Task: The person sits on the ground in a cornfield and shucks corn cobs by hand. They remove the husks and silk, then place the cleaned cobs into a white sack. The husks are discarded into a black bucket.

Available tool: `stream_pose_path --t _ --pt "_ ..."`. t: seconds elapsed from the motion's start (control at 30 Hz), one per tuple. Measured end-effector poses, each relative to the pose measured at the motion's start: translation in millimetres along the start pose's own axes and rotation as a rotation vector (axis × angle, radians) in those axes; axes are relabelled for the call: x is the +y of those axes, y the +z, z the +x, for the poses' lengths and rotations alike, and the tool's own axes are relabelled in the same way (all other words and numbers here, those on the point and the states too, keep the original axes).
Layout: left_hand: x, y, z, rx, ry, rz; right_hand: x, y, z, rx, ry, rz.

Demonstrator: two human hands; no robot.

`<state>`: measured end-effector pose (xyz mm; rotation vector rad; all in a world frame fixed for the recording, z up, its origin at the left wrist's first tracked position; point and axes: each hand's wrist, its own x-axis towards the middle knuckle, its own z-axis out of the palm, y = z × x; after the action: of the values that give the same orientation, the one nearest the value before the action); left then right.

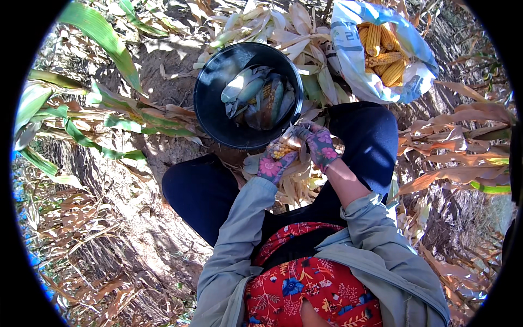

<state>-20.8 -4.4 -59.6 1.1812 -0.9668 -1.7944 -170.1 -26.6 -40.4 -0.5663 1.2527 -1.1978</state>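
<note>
Both my hands wear grey gloves with pink flowers and meet above my lap. My left hand [273, 165] is wrapped round a partly husked ear of corn [282, 150], whose yellow kernels show. My right hand [321, 146] has its fingers closed at the ear's other end, on the pale husk. Just beyond them stands a black bucket [202, 119], with several ears of corn [253, 90] in it, most still in grey-green husks. A white and blue sack [347, 54] at the far right holds several bare yellow cobs [381, 53].
Loose dry husks [297, 32] lie heaped behind the bucket and between my bent legs [196, 188]. Green and dry corn leaves [103, 41] reach in from the left. Brown stalks and leaves [463, 158] stand close on the right.
</note>
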Motion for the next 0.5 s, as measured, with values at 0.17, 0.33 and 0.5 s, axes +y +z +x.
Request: stream_pose_path --t 0.17,0.33,0.5 --pt "2 -9 0 -0.015 0.025 -0.147 -1 -17 17 0.285 -0.016 -0.093" --pt "18 -19 -4 0.15 0.089 -0.181 -6 -34 28 0.384 -0.093 -0.027" --pt "14 -24 -2 0.257 0.114 0.004 -6 -38 34 0.452 -0.187 -0.129"
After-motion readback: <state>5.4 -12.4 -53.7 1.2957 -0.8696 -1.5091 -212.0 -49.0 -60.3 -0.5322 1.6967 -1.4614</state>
